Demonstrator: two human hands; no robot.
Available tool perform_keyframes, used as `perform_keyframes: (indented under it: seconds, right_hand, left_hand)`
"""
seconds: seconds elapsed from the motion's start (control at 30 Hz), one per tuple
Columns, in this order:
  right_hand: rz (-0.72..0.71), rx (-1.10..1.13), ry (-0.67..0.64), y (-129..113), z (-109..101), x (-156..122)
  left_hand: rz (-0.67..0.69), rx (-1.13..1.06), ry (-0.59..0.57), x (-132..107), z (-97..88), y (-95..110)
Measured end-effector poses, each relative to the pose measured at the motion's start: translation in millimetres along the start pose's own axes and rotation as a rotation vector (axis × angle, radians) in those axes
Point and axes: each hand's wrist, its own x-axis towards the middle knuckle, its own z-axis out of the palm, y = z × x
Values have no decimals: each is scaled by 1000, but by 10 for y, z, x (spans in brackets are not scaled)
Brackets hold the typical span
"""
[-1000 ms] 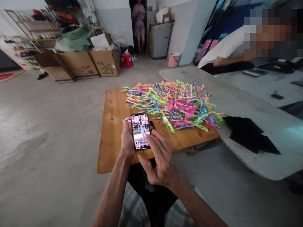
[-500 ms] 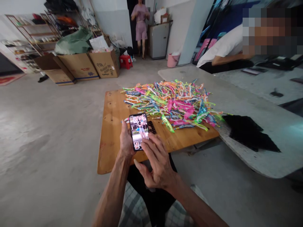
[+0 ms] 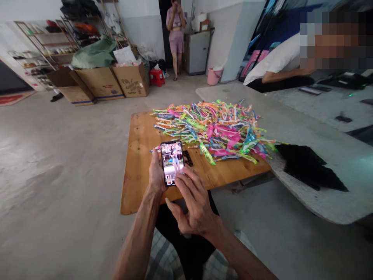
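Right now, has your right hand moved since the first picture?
Yes, a little: the right hand has shifted left and lower in the view, judged against the wooden table.

Far left, racks [image 3: 37, 34] bear shoes [image 3: 61, 51], with cardboard boxes [image 3: 100, 83] in front and a green sheet [image 3: 94, 52] heaped behind them. Farther right come a red stool [image 3: 156, 77], a person in pink [image 3: 176, 42] by a dark doorway [image 3: 164, 46], a grey cabinet [image 3: 196, 52] and a pink bucket [image 3: 214, 76]. Near right, a black sheet [image 3: 314, 167] lies on a pale table [image 3: 300, 116]; far right, someone in a white shirt [image 3: 274, 60] leans forward.
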Motion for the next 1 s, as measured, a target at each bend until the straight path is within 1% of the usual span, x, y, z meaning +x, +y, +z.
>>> perform_keyframes:
  seconds: [0.07, 0.13, 0.17, 0.23, 0.27, 0.3, 0.33, 0.43, 0.5, 0.6, 0.67, 0.83, 1.0]
  right_hand:
    - [38, 32, 63, 6, -3, -17]
    - [115, 80, 124, 14, -19, -10]
    - [158, 107, 154, 23, -28, 4]
    - [260, 165, 202, 57, -36, 47]
    - [315, 201, 218, 83, -32, 71]
    - [371, 247, 230, 116, -19, 93]
    - [424, 307, 237, 153, 2, 113]
    - [534, 514, 248, 265, 97, 145]
    - [557, 618, 249, 317, 159, 151]
    - [553, 684, 261, 351, 207, 154]
    - [551, 679, 270, 355, 206, 160]
    - [552, 667, 244, 340, 178, 182]
    - [505, 694, 252, 331, 197, 194]
  left_hand:
    - [31, 3, 7, 3, -2, -9]
    - [55, -13, 4, -1, -7, -13]
    - [43, -20, -24, -6, -13, -13]
    - [-30, -22, -116, -19, -22, -15]
    - [-60, -18, -142, -27, -23, -18]
    - [-68, -15, -138, -33, -18, -21]
    - [-54, -15, -104, -37, -8, -27]
    - [8, -29, 41, -38, 54, -49]
    - [29, -49, 89, -32, 105, -62]
    - [71, -84, 104, -23, 153, -74]
    - [80, -86, 97, -19, 157, -80]
    - [65, -72, 66, -28, 118, -97]
    - [44, -87, 68, -46, 80, -94]
